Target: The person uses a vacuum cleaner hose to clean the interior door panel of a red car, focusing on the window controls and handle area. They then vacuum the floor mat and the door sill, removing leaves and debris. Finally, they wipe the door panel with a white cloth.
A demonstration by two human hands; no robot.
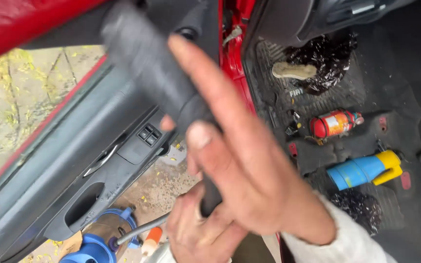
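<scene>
Open red car door (35, 29) with grey inner panel (49, 170) and window switches (150, 135), lit by daylight. Outside, bare ground (20, 92) strewn with yellow leaves. Inside, a dusty ribbed floor mat (347, 97) covers the dark footwell.

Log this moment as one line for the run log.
left hand: grips black hose low | right hand: on hose, forefinger out | near: open car door, vacuum cleaner | floor: red extinguisher

At frame right, on the car floor mat (347, 97), lie 1 red fire extinguisher (334, 123) and 1 blue-and-yellow nozzle (364, 169). Lower left: a blue vacuum cleaner (101, 238). Left: the open door panel (64, 165).
</scene>
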